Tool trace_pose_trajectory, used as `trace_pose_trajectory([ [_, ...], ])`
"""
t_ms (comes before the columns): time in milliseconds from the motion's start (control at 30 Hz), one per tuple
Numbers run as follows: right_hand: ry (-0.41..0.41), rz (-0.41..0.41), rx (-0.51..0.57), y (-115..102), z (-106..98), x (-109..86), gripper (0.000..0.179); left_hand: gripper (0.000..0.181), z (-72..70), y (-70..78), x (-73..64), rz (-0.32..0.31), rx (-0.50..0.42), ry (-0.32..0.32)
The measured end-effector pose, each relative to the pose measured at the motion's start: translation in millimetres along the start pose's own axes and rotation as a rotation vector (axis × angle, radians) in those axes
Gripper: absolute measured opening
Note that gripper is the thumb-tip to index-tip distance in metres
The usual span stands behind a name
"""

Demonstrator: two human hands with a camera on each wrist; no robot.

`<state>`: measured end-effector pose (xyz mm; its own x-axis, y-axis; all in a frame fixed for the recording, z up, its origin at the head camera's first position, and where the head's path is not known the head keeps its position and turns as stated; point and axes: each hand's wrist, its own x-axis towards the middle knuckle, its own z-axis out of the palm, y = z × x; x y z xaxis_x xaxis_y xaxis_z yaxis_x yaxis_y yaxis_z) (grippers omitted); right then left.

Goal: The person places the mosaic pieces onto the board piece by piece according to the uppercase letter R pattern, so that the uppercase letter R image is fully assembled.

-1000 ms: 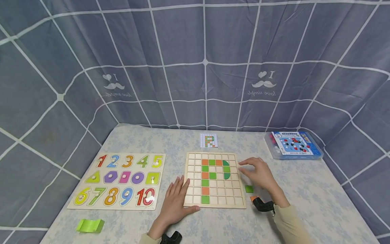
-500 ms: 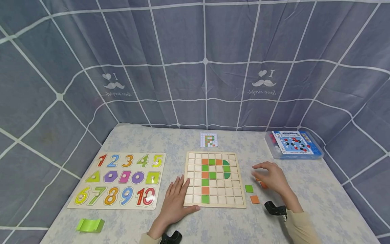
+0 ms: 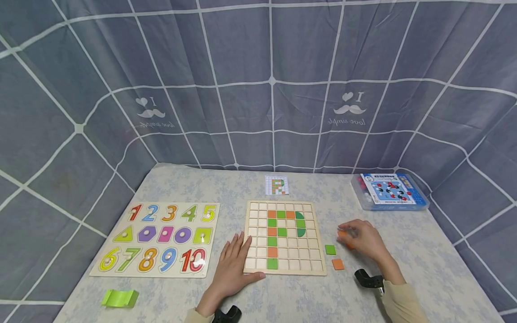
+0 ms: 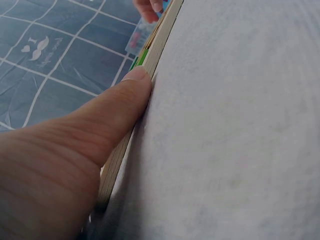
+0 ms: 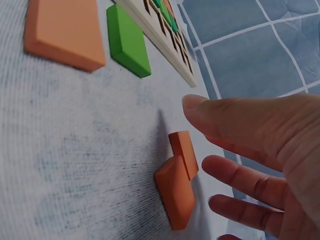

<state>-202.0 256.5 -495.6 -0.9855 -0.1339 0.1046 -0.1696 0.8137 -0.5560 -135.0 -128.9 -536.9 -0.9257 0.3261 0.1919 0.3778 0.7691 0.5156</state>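
Observation:
A wooden grid board (image 3: 291, 267) bears orange and green square tiles and dark green rounded pieces in a letter-like pattern. My left hand (image 3: 231, 269) rests with fingers spread at its lower left corner; the thumb (image 4: 122, 97) lies against the front edge in the left wrist view. Right of the board, my right hand (image 3: 363, 240) hovers over two orange tiles (image 5: 175, 192), one overlapping the other. Its thumb and fingers are apart, with the thumb clear of the tiles. Nearer the board lie a green tile (image 3: 330, 250) and another orange tile (image 3: 338, 264).
Behind the board lies a small pattern card (image 3: 276, 185). A number and shape puzzle (image 3: 153, 240) is at the left, with a light green curved block (image 3: 120, 298) in front of it. A plastic case (image 3: 389, 193) stands at the back right, near the curtain (image 3: 250, 107).
My right hand has moved from the board's right edge rightward and a little toward me, down to the two orange tiles. The left hand and the board have stayed put.

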Motion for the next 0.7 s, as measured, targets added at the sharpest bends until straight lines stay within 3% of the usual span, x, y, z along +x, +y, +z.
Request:
trace_pose_trajectory([
  [433,-0.054,0.042,-0.013,2.0,2.3,0.6,0.03,0.099,0.3,-0.7,-0.2,0.004,-0.002,0.004],
  [700,-0.046,0.04,-0.033,0.5,4.3,1.4,0.025,0.099,-0.7,-0.5,-0.3,0.014,0.004,0.007],
])
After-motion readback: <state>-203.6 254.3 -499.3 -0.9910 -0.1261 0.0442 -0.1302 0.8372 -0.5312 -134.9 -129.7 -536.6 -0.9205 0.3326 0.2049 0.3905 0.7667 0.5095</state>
